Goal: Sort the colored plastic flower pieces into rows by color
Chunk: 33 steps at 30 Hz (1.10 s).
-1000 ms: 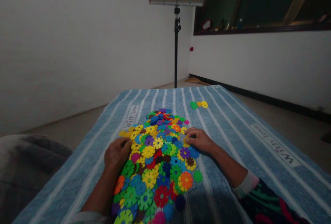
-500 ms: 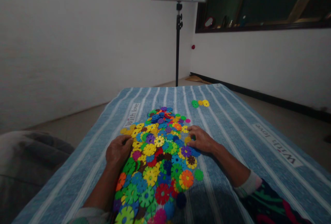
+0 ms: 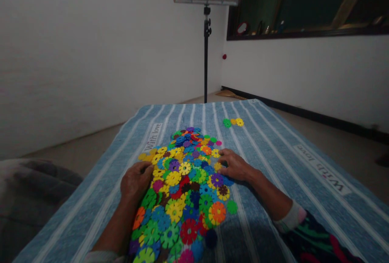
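Since the right hand (image 3: 235, 165) flanks the disc pile (image 3: 185, 168), the relation that counts looks to be there: a yellow disc (image 3: 217, 166) lies just left of the right thumb tip, at the pile's right side. Right hand is far nearer to it than the left hand (image 3: 136, 182). Disc is round, no long axis; the pile is long, running from the near part of the surface (image 3: 267, 133) toward its far edge.

Right fingers: spread, thumb apart from index, no grip visible; contact unclear. Right forearm comes in from near right, fingers pointing left. Left hand is at the pile's left side, back up, fingers bent toward the discs; whether they pinch one, can't tell.

Three more discs, a green disc (image 3: 227, 123), an orange disc (image 3: 233, 121) and another yellow one (image 3: 240, 122), lie in a row well apart, toward the far right corner.
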Tool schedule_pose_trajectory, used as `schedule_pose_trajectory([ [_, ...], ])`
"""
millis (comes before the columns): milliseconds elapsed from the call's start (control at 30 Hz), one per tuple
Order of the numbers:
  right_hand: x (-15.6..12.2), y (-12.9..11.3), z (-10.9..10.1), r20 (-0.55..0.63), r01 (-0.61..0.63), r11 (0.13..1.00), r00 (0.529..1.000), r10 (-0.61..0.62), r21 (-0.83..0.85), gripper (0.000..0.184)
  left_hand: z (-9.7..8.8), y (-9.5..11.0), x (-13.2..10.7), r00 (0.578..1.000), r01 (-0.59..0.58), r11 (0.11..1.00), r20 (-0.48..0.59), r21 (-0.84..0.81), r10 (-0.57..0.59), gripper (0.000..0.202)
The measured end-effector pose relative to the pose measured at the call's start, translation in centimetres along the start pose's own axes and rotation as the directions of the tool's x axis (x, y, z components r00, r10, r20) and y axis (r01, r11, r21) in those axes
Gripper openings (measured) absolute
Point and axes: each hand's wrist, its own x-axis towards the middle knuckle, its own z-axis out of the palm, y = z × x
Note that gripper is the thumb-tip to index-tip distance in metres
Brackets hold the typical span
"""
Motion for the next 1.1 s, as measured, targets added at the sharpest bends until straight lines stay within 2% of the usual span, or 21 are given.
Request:
schedule_pose_trajectory([
  [167,0.0,0.0,0.2,0.001,-0.028,1.000,1.000,0.028,0.003,0.008,0.1,-0.2,0.2,1.000,-0.004,1.000,0.006,0.009,0.004,0.037],
  [367,0.0,0.5,-0.1,-0.081,-0.069,0.997,0.994,0.071,0.028,0.012,0.2,-0.3,0.2,1.000,-0.007,1.000,0.006,0.013,0.007,0.036],
  [600,-0.4,3.1,-2.2,-0.148,-0.145,0.979,0.981,0.124,-0.141,0.004,0.1,-0.1,0.2,1.000,0.003,1.000,0.021,0.011,-0.003,0.037],
  [767,-0.7,4.6,-3.0,-0.152,-0.176,0.974,0.976,0.154,-0.142,0.014,0.0,0.0,0.1,1.000,0.005,1.000,0.008,0.001,-0.005,0.036],
  [933,-0.5,4.0,-3.1,-0.111,-0.164,0.957,0.984,0.141,-0.238,0.030,0.1,-0.2,0.0,1.000,0.011,1.000,0.007,-0.006,-0.010,0.038],
  [1100,-0.4,2.9,-2.8,-0.090,-0.202,0.917,0.979,0.182,-0.345,0.018,0.2,-0.3,0.1,1.000,0.026,1.000,0.013,-0.002,-0.026,0.038],
])
